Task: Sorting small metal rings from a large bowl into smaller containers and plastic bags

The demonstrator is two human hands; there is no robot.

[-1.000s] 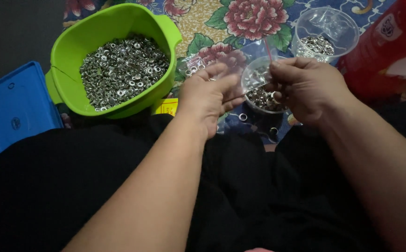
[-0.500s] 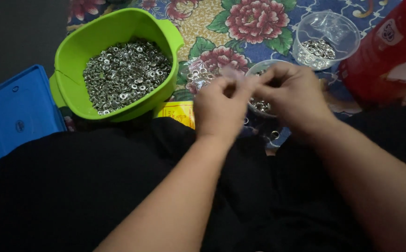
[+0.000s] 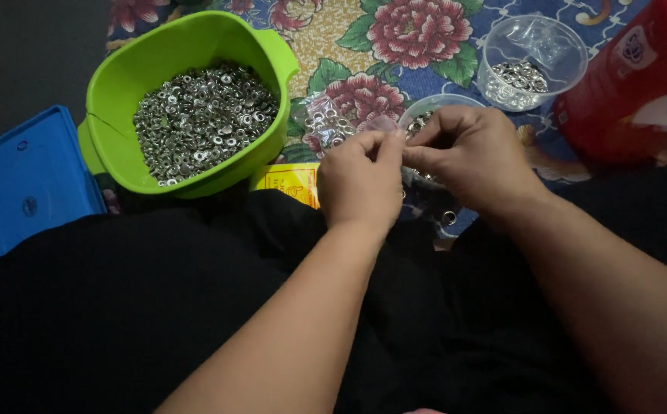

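My left hand [image 3: 360,180] and my right hand [image 3: 468,157] meet fingertip to fingertip above my lap, pinching a small clear plastic bag [image 3: 383,125] between them. Just behind the hands sits a clear plastic cup [image 3: 433,103] with small metal rings in it, partly hidden by my right hand. A clear bag of metal rings [image 3: 326,123] lies on the cloth left of the hands. A green plastic tub [image 3: 188,107] filled with several silver metal rings stands to the far left.
A second clear cup [image 3: 531,61] with some rings stands at the back right, next to a red container [image 3: 640,84]. A blue plastic lid [image 3: 23,188] lies at the left edge. A yellow packet [image 3: 291,182] peeks out under the tub. Flowered cloth [image 3: 410,31] covers the floor.
Both hands have lifted off the clear cup and drawn together, fingertips now pinching the small bag. The view has shifted slightly downward.
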